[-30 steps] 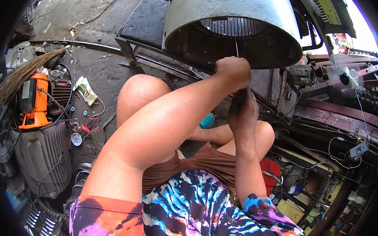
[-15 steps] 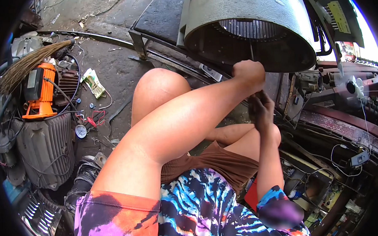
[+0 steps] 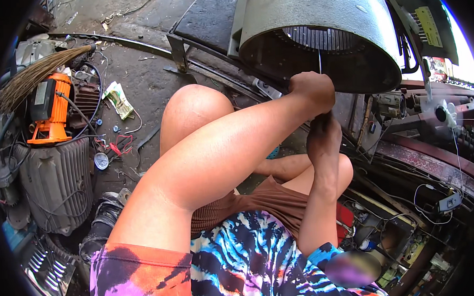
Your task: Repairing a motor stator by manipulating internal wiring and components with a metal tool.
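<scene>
A big grey motor housing (image 3: 315, 12) lies on its side at the top, its round mouth toward me. Inside shows a ring of slotted stator core (image 3: 322, 41). My left hand (image 3: 314, 89) is closed in a fist around a thin metal rod (image 3: 320, 62), which sticks up from it into the housing's mouth. The rod's lower end is hidden in the fist. Just beneath, my right hand (image 3: 323, 133) is closed against the underside of the left one. Its fingertips are hidden, and what they grip cannot be made out.
At left stand an orange motor (image 3: 53, 108), a straw broom (image 3: 43, 74) and a finned grey motor casing (image 3: 56, 187). A round gauge (image 3: 101, 161) and a green-white packet (image 3: 117, 100) lie on the floor. A small fan (image 3: 444, 111) and a parts box (image 3: 389, 231) are at right.
My right hand has risen and turned in closer under my left fist, its forearm shifting left. The left fist keeps hold of the rod. The view has shifted slightly.
</scene>
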A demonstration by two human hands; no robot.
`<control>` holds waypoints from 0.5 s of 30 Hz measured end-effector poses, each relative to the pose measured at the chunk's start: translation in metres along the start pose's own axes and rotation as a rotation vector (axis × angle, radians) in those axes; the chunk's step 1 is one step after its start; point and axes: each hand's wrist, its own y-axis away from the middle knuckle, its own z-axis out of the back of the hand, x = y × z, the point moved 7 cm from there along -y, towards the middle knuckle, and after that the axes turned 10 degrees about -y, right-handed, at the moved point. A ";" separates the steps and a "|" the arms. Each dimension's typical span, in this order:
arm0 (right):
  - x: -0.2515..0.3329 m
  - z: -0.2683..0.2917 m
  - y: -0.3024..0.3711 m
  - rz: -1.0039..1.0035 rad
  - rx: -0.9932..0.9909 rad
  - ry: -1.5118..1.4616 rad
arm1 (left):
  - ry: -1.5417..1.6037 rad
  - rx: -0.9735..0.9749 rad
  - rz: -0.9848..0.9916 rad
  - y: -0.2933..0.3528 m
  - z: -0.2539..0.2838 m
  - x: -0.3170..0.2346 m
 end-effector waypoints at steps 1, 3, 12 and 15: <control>0.002 0.003 -0.005 -0.008 0.040 0.014 | 0.021 0.023 0.016 0.000 0.001 0.000; 0.006 0.008 -0.013 -0.024 0.122 0.042 | 0.062 0.068 0.052 0.000 0.003 0.003; -0.015 0.007 -0.005 -0.526 0.130 -0.558 | -0.021 0.124 -0.021 0.000 0.006 -0.001; -0.028 -0.004 0.002 -0.369 0.031 -0.545 | -0.045 0.121 -0.038 0.002 0.005 -0.005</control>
